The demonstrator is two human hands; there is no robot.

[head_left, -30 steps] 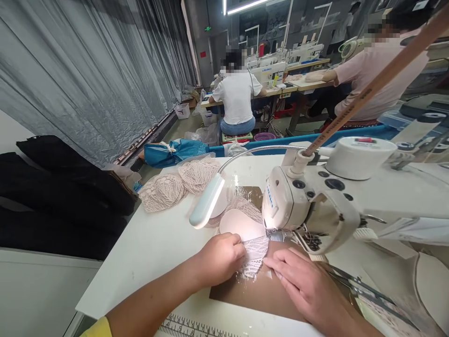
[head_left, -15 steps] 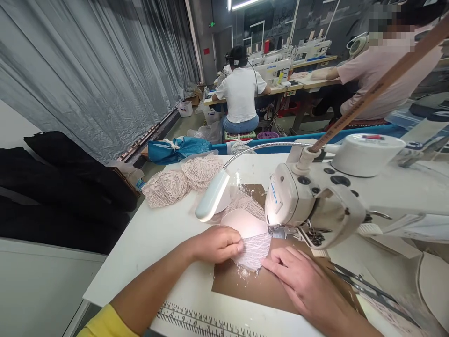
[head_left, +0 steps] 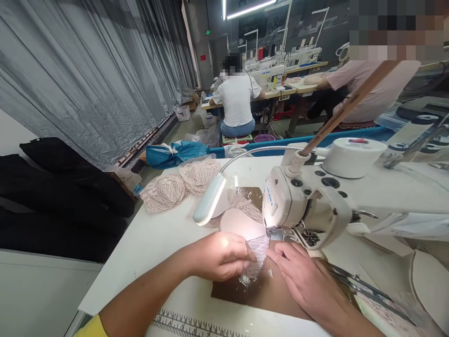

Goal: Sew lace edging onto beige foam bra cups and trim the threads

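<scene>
A smooth pale pink bra cup [head_left: 242, 223] lies under the head of the sewing machine [head_left: 284, 201], joined to a piece of pale lace [head_left: 258, 252]. My left hand [head_left: 224, 255] is closed, thumb and fingers pinching the lace's left side. On the right, my right hand [head_left: 301, 274] rests on the brown sheet [head_left: 242, 292], its fingers stretched forward and one fingertip at the lace's right edge. More lace [head_left: 245, 206] lies behind the cup. The needle area is partly hidden by the machine head.
A lamp [head_left: 210, 199] on a bendy neck leans over the work. Lace cups [head_left: 164, 192] sit at the table's back left. Black scissors [head_left: 368, 290] lie right of my right hand; a printed ruler [head_left: 189, 325] runs along the front edge. Two people sit at machines beyond.
My left hand has shifted right over the lace, covering more of it. The lace has turned and narrowed in view. My right hand stays by its right edge, and the camera view has shifted slightly.
</scene>
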